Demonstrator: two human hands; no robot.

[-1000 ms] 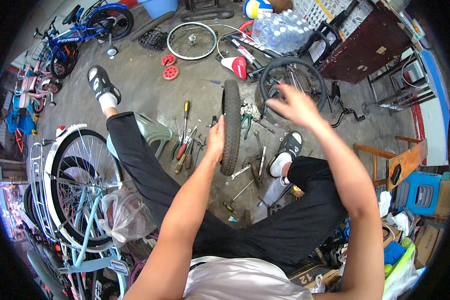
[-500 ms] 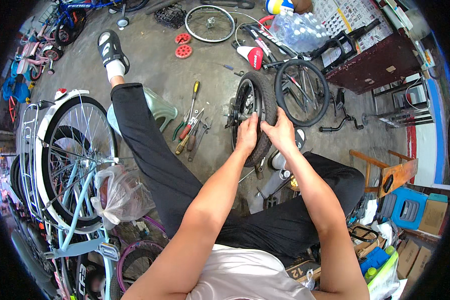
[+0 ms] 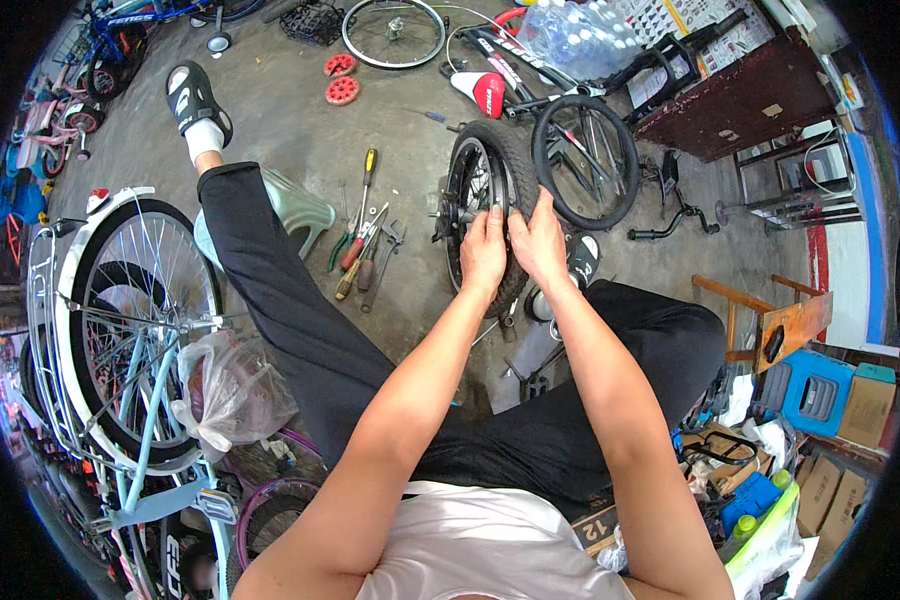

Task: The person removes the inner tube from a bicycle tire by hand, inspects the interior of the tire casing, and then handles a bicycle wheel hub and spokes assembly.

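A small bicycle wheel with a black tyre stands upright on the concrete floor between my legs. My left hand grips the near part of the tyre, fingers curled over its edge by the rim. My right hand presses on the same stretch of tyre just to the right, thumb beside the left hand. A second black tyre on spokes leans right behind the wheel.
Screwdrivers, pliers and wrenches lie on the floor left of the wheel. A pale blue bicycle with a plastic bag stands at my left. A bare rim, red discs, boxes and a blue crate surround the spot.
The wheel has turned from edge-on to show its rim and spokes. My right hand came down from the air onto the tyre, and both hands now sit side by side on it.
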